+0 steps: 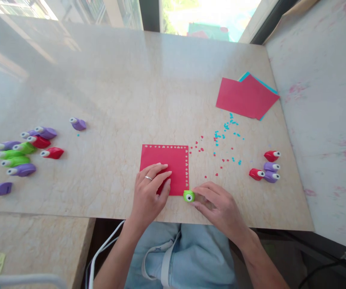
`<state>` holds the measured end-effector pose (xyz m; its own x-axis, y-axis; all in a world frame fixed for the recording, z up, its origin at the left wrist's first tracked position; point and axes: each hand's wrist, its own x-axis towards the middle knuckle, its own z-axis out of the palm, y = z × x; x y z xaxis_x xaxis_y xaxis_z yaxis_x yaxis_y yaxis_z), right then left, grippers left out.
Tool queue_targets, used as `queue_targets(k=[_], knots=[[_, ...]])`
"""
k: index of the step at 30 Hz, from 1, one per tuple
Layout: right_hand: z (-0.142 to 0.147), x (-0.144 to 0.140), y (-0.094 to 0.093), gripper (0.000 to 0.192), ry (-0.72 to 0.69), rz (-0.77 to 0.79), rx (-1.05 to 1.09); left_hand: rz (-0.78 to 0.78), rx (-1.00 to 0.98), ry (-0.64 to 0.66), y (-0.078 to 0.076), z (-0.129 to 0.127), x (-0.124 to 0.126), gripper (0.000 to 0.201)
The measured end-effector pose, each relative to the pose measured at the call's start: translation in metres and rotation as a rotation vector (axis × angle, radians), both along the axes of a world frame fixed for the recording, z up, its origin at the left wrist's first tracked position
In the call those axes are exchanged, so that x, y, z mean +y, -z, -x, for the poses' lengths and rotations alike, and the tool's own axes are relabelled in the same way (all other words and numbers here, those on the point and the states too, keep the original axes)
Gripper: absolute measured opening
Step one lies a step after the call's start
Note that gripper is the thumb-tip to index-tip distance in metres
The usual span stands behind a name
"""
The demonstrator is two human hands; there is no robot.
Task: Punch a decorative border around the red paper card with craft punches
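Observation:
A red sheet of paper (177, 160) lies near the table's front edge, with small shapes punched along its top and right edges. My left hand (153, 184), a ring on one finger, rests on the sheet with its fingers stretched out. At the sheet's lower right corner sits a green craft punch (189, 196) with a white button bearing a dark star-like mark. The fingers and thumb of my right hand (217, 204) grip this punch from the right. Whether the corner lies inside the punch's slot, I cannot tell.
Red paper scraps (201, 149) and blue paper scraps (227, 126) are scattered right of the sheet. Red and blue sheets (246, 96) lie farther back. Several punches (22, 148) cluster at the left; more punches (264, 170) stand at the right. A white cable (100, 249) hangs below.

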<state>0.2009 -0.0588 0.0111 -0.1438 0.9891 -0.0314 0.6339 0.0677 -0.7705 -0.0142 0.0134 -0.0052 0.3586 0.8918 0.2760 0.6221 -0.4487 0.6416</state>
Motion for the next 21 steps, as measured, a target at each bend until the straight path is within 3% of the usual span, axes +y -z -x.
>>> queue_targets(k=[21], knots=[[0.0031, 0.0043, -0.0015, 0.018, 0.042, -0.032, 0.008, -0.016, 0.003, 0.019, -0.0005, 0.0010, -0.0022, 0.019]])
